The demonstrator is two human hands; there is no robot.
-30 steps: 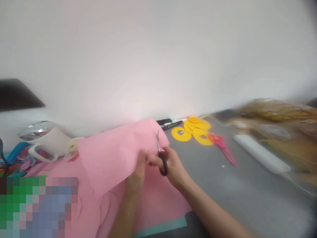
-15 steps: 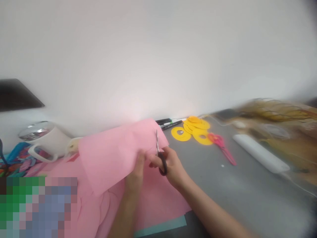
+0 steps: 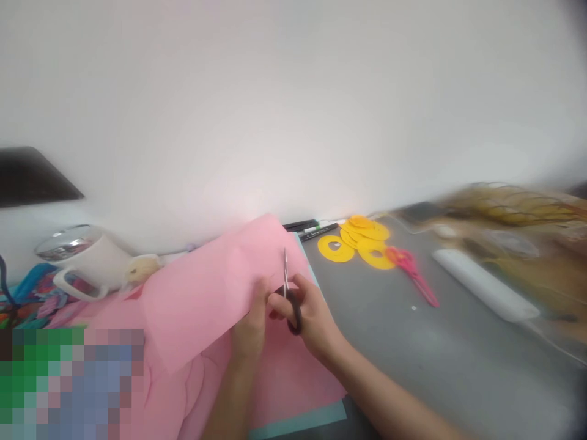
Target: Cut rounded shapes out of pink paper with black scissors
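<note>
A sheet of pink paper (image 3: 206, 293) is lifted off the desk, and my left hand (image 3: 252, 315) pinches its near right edge. My right hand (image 3: 305, 311) grips black-handled scissors (image 3: 293, 310), with the thumb through a loop. Their blades point up and away, overlapping the sheet's right part; how far apart they are is hard to tell. My two hands nearly touch. Under them lies more pink paper (image 3: 293, 379), with a light teal sheet (image 3: 316, 418) showing below its near edge. Cut pink shapes (image 3: 195, 385) with rounded edges lie to the left.
Yellow paper rings (image 3: 337, 249) and pink scissors (image 3: 415, 278) lie right of the paper. Black pens (image 3: 321, 232) rest by the wall. A white mug (image 3: 98, 263) stands at left, a white power strip (image 3: 483, 284) at right on the grey desk (image 3: 389, 336).
My right hand and the scissors have shifted slightly left and down. The raised pink sheet has turned and moved a little left, uncovering more teal edge near the pens.
</note>
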